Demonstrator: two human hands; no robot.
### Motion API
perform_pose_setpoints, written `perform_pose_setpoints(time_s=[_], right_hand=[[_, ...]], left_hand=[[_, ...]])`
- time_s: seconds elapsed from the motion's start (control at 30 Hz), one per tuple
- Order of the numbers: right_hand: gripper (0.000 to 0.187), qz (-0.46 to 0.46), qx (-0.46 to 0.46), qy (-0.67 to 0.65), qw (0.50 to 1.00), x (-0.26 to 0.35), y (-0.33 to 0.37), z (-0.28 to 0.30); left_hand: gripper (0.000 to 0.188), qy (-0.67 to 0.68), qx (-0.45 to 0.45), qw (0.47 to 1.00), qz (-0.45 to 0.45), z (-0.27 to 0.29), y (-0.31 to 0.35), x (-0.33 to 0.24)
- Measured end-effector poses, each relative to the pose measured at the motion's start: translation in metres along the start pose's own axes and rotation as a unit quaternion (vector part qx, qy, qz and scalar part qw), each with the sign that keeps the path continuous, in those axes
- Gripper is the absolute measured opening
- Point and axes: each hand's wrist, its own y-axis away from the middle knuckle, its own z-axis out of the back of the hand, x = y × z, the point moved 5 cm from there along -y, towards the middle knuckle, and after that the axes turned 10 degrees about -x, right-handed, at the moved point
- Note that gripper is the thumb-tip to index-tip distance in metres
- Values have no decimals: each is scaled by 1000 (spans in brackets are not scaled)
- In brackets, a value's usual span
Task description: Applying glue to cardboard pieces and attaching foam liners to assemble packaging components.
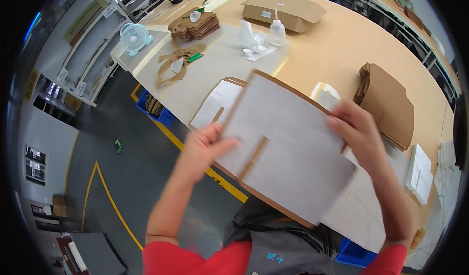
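Worktop [312, 43], pale tan, curves from upper left to lower right; grey-white covering at its upper-left part, presumably to guard the surface. Brown-edged panel [298, 143] with white-grey face fills the centre of the frame, held at a slant across the worktop's near edge; this likely leaves the whole face in view. Cardboard box [281, 16] lies at top centre, apparently set back to free the near zone. Stack of brown sheets [388, 104] stands at right, slightly fanned, probably for easy pick-up. Second panel [217, 99] lies flat, partly hidden behind the held one. Left hand [202, 150]: closed on the left edge, thumb on the face, fingers behind. Right hand [356, 128]: pinched on the upper-right edge, blurred. Opposite grips presumably steady the panel against sagging or turning. Nozzle bottle [277, 34] stands upright, top centre, likely to avoid leaking; crumpled white tissue [252, 43] just beside it. Smallest: brown strip [254, 157] on the panel's face, clear of the left thumb.
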Motion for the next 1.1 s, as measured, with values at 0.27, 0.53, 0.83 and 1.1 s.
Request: perform_pose_setpoints(time_s=[0.27,0.53,0.83,1.1], right_hand=[[27,43,-1,66,997,-41,-128,-115],[26,166,-119,208,957,-60,-67,-16],[20,146,-258,211,931,-90,-4,114],[23,236,-323,422,814,-138,-12,175]], left_hand=[[36,-146,-82,986,3,86,-112,29],[33,42,-271,864,-423,54,1,-7],[31,477,-10,712,-515,-52,137,-63],[22,501,124,809,-280,-129,148,-59]])
